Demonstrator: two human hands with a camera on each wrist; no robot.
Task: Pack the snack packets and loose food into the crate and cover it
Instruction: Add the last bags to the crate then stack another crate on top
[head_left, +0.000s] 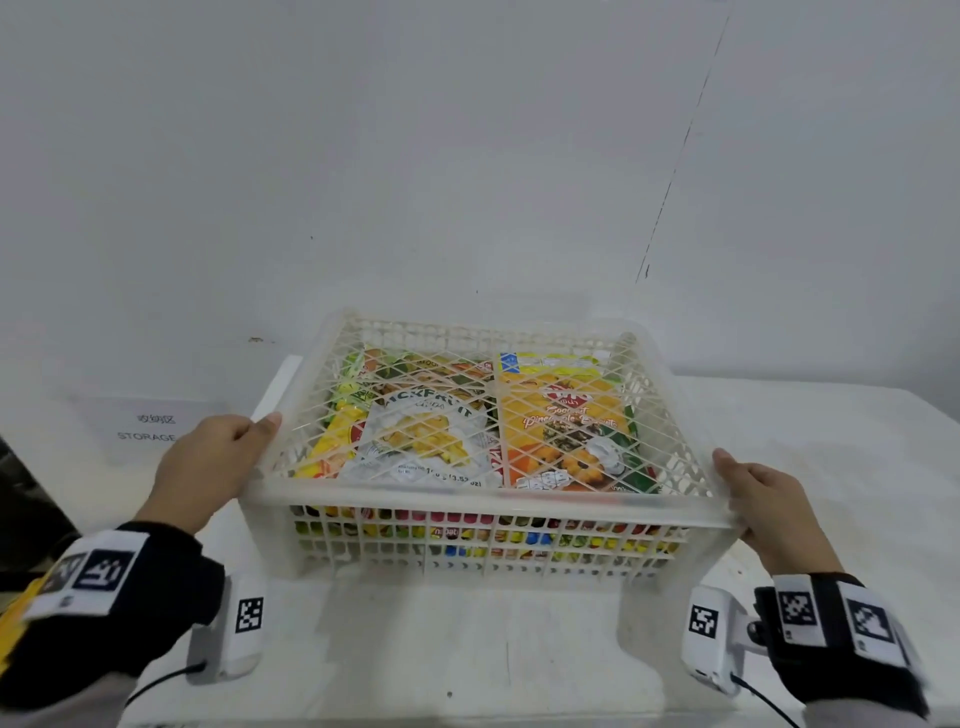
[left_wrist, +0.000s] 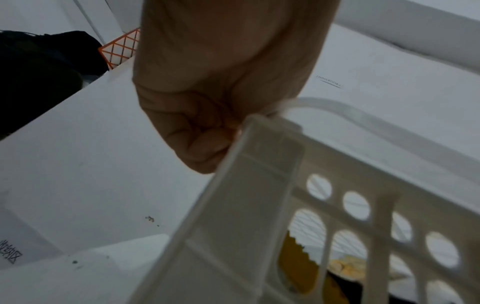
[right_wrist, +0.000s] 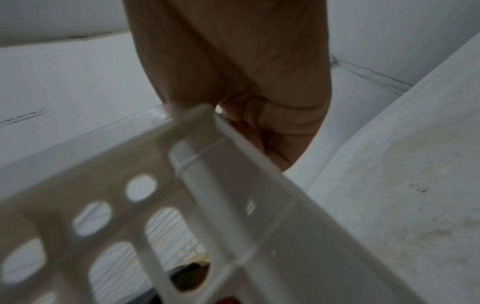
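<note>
White plastic lattice lid sits over the crate on the surface. Your left hand and right hand curl round its opposite edges. Snack packets lie inside the crate, under the lid.

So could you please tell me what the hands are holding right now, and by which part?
Both hold the white lattice lid over the crate: the left hand grips its left edge, the right hand its right edge.
</note>
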